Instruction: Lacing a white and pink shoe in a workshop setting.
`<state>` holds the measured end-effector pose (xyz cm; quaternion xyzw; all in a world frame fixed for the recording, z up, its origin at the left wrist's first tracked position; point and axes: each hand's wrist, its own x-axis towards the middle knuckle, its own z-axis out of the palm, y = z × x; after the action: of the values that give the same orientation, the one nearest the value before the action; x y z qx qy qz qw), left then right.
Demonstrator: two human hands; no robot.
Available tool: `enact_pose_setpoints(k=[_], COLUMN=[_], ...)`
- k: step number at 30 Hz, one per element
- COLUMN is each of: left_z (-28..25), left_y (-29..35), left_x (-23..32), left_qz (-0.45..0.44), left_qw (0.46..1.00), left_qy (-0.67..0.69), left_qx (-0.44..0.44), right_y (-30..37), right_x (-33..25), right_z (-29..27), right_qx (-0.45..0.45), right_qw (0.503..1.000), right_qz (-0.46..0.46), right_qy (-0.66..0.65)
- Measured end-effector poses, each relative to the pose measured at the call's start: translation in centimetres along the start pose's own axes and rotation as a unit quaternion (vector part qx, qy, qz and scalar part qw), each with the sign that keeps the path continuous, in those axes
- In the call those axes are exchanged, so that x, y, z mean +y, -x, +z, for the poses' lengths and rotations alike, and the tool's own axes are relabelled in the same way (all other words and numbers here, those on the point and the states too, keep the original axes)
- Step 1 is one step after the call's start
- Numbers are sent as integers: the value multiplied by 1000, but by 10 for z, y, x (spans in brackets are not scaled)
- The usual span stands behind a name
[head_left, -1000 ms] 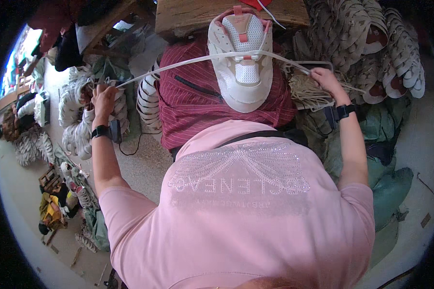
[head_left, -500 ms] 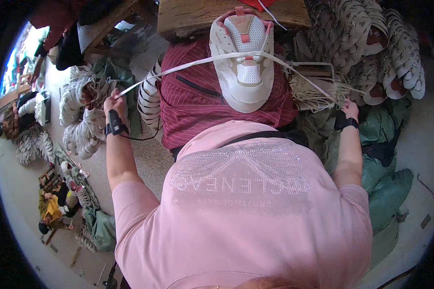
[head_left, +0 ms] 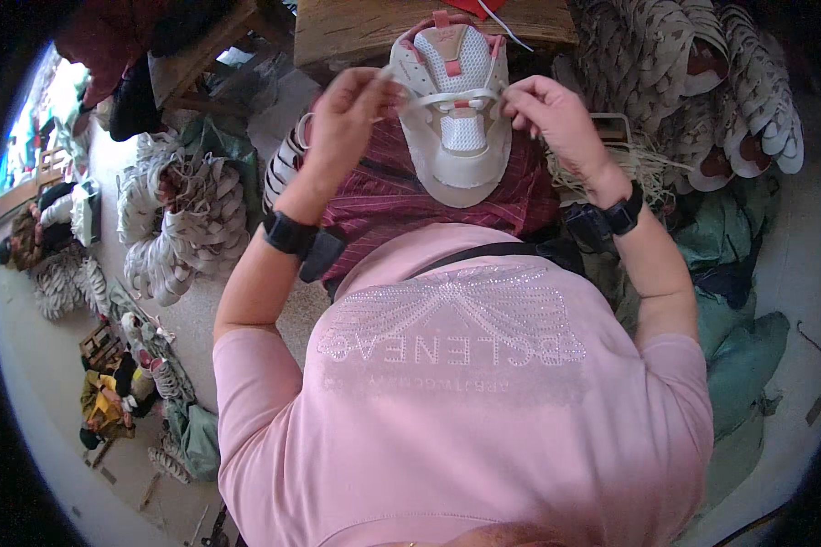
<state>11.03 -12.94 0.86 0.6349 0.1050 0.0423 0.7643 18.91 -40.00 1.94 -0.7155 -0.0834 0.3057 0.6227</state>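
Note:
On my lap, over dark red striped cloth (head_left: 374,214), lies a white and beige shoe upper (head_left: 465,171) with pink trim, its toe toward me. A white shoelace (head_left: 461,97) crosses its lowest eyelet rows. My left hand (head_left: 345,123) is beside the shoe's left eyelets, fingertips pinched on a pale end of the lace. On the other side, my right hand (head_left: 556,118) has thumb and forefinger pinched at the right eyelets, apparently on the lace, though the fingers partly hide it.
A wooden bench (head_left: 356,35) stands beyond the shoe, with red material on it. Pale laces (head_left: 579,169) lie in a bunch at the right. Strung shoe uppers (head_left: 743,100) pile up behind them, another bundle (head_left: 178,219) on the left. Green sacks (head_left: 730,356) line the right; a person sits far left.
Both hands have come in from wide apart to the shoe's two sides. The lace, stretched out to left and right before, now shows only a short span across the shoe.

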Motion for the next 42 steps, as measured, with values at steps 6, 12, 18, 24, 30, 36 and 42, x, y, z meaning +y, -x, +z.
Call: enact_pose_setpoints(k=[6, 12, 18, 24, 30, 36, 42], left_z=[19, 13, 12, 21, 24, 30, 31], left_y=[1, 4, 6, 3, -8, -15, -31], left_x=[-17, -13, -13, -2, 1, 35, 45], left_qz=[-16, -28, -8, -47, 7, 181, 236], left_qw=[988, 971, 974, 976, 926, 794, 712], left_qy=[-143, -219, -218, -199, -368, -554, -623], left_qx=[-64, -88, -55, -70, -86, -176, -221], right_y=[-11, -29, -22, -23, -26, -31, -47], right_x=[2, -18, -51, -46, -48, -72, -92], right_z=[1, -6, 19, 33, 26, 7, -4], right_qx=[-41, -76, -16, -52, -80, -83, -201], right_qw=[994, 963, 778, 652, 660, 684, 733], right_qz=[-19, -52, -237, -320, -339, -399, -279], right_qy=[95, 252, 582, 685, 666, 605, 587])
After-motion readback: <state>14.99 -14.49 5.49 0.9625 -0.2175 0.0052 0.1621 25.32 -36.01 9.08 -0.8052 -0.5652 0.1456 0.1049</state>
